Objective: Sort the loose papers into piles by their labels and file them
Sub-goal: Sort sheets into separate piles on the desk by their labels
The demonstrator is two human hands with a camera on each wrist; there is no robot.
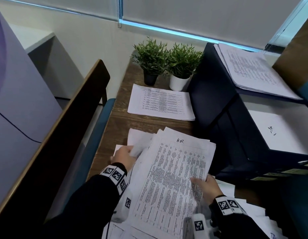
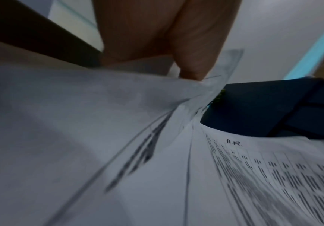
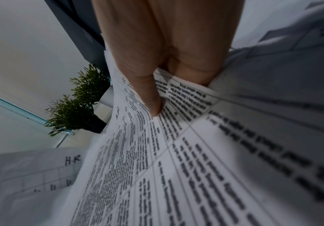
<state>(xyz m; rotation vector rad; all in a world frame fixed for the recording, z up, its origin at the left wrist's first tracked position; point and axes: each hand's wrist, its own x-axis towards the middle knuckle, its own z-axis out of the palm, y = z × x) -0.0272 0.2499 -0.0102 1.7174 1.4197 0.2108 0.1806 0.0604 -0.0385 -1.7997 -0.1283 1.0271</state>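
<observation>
A fanned sheaf of thin white printed papers [image 1: 168, 171] is held above the near end of a narrow wooden desk [image 1: 125, 94], its brown top grained and matte. The top sheet carries a dense table of small black type with "H.R." handwritten in ink at its head. The right hand [image 1: 207, 188] pinches this sheet at its right edge, thumb [image 3: 149, 97] pressed flat on the printed face and the other fingers curled under the paper. The left hand [image 1: 123, 156] grips the left side of the sheaf, thumb [image 2: 194, 61] clamped onto a bent, creased white sheet; the rest of its fingers are hidden beneath the paper. Both wrists wear black sleeves and white bands with square black-and-white markers.

Further along the desk lies one flat, squared pile of printed sheets [image 1: 161, 102], landscape, with a table of text. Behind it stand two small bushy green plants, one in a black pot [image 1: 150, 79], one in a white pot [image 1: 178, 82], just beside each other. To the right, dark navy open folders [image 1: 217, 94] hold two sets of paper: a thick printed pile [image 1: 251, 69] at the far end and a blank-looking white sheet [image 1: 279, 131] with a small handwritten mark nearer. More loose papers [image 1: 251, 214] lie low at the right.

A dark wooden chair back [image 1: 67, 107] with a teal seat stands left of the desk. Pale roller blinds with a beaded chain [image 1: 119, 12] cover the window behind.
</observation>
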